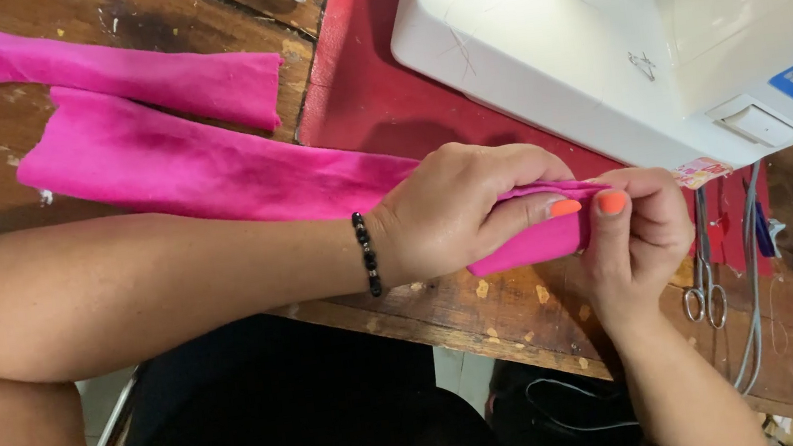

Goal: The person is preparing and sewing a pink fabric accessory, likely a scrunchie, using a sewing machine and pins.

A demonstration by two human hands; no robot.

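Where both hands meet at the near edge of the table (529, 313), a folded end of the pink fabric strip (209, 170) is pinched between them. The left hand (461, 210) closes its fingers (532, 216) over the fold from above; the right hand (635, 234) grips the tip, its fingers shut on the cloth. The strip appears light, soft and limp, likely to slip out of its fold unless held close to the crease. Away from the fingers the strip trails leftward, beside a second pink strip (96, 73). Just beyond the fingers stands a white sewing machine (615, 35), crowding the work. Right of the fingers lie small scissors (705, 291) and a grey cable (754, 300).
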